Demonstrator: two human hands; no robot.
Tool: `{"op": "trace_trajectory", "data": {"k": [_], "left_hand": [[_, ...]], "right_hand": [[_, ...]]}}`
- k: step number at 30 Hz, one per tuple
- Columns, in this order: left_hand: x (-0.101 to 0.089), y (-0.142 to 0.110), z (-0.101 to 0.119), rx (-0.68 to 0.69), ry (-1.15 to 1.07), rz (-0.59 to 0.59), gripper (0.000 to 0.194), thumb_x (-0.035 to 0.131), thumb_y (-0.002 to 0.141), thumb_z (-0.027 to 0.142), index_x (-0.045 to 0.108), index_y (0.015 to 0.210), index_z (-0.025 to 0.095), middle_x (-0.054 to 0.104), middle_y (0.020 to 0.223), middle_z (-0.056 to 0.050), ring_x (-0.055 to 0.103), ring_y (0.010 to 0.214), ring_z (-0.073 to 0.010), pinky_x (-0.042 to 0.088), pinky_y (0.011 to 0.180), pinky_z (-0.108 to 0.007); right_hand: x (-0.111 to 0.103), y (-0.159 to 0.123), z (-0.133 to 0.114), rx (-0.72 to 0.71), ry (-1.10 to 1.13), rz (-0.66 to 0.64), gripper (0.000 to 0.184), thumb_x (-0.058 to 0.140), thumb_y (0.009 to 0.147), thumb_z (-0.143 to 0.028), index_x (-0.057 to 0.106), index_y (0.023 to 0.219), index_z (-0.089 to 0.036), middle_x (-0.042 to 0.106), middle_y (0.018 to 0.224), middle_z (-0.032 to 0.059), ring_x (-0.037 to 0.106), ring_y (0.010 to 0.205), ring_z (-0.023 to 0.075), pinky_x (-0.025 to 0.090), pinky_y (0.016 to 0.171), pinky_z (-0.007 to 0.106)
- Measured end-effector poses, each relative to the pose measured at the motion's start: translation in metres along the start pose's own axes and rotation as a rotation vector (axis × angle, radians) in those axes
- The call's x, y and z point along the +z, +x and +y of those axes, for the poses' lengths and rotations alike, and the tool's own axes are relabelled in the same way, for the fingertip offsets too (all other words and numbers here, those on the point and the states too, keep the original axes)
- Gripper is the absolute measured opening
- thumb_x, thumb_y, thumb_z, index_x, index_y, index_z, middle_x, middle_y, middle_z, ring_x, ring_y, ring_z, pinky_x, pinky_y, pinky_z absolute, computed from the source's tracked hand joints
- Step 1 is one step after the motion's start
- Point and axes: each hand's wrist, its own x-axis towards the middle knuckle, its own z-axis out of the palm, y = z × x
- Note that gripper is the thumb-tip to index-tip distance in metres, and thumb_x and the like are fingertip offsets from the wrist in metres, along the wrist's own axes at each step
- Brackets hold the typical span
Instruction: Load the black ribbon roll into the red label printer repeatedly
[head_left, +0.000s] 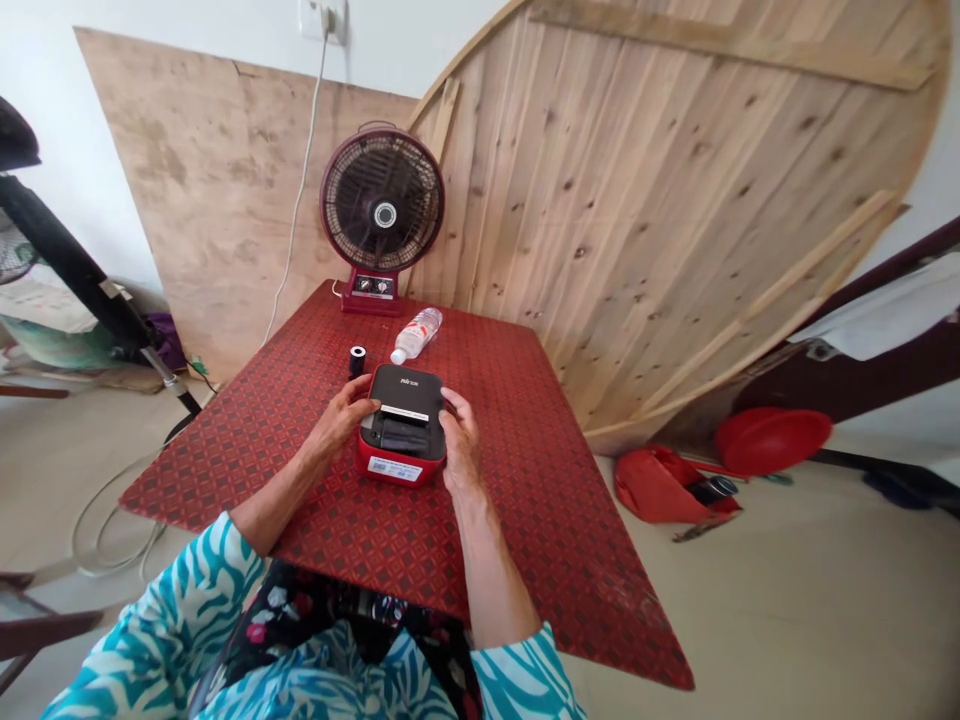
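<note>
On the red patterned table sits a small label printer [407, 388] with a black top, a red base and a white sticker on the side facing me. A white strip lies across its slot, and dark material shows in the opening below. My left hand [346, 412] grips its left side, thumb on the top edge. Around its right side my right hand [459, 430] is closed, thumb near the top; some fingertips are hidden behind the casing. Just beyond the left hand stands a small black roll [358, 360] with a white core.
A clear plastic bottle [417, 335] lies behind the printer. At the far end of the table [517, 400] stands a maroon fan [383, 215]. Wooden boards [600, 200] lean on the wall. A red bag [652, 485] and a red basin [772, 440] are on the right floor.
</note>
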Motion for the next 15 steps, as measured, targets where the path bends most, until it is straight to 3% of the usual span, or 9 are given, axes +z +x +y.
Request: {"op": "trace_trajectory", "data": {"k": [6,10,15], "left_hand": [[0.002,-0.007,-0.003,-0.006,-0.075,-0.026,0.068,0.067,0.071,0.031,0.047,0.135,0.02,0.066,0.121,-0.008,0.065,0.101,-0.024,0.052,0.082,-0.033],[-0.004,-0.008,-0.011,0.035,-0.14,-0.104,0.064,0.066,0.075,0.034,0.048,0.135,0.02,0.06,0.131,-0.009,0.061,0.11,-0.0254,0.049,0.089,-0.033],[-0.014,-0.006,-0.013,0.016,-0.215,-0.2,0.069,0.064,0.066,0.025,0.052,0.134,0.021,0.058,0.135,-0.008,0.058,0.116,-0.0276,0.048,0.092,-0.035]], "right_hand": [[-0.002,0.0,0.006,0.022,0.028,0.007,0.042,0.06,0.073,-0.034,0.059,0.114,-0.025,0.066,0.115,0.004,0.062,0.101,0.0201,0.048,0.092,0.04],[-0.002,0.002,0.009,0.011,0.052,0.013,0.045,0.061,0.073,-0.035,0.057,0.117,-0.024,0.066,0.118,0.0054,0.062,0.103,0.0204,0.048,0.093,0.041],[-0.002,0.002,0.017,-0.01,0.073,0.032,0.046,0.062,0.074,-0.038,0.058,0.117,-0.023,0.066,0.118,0.0055,0.063,0.103,0.0197,0.048,0.092,0.039]]}}
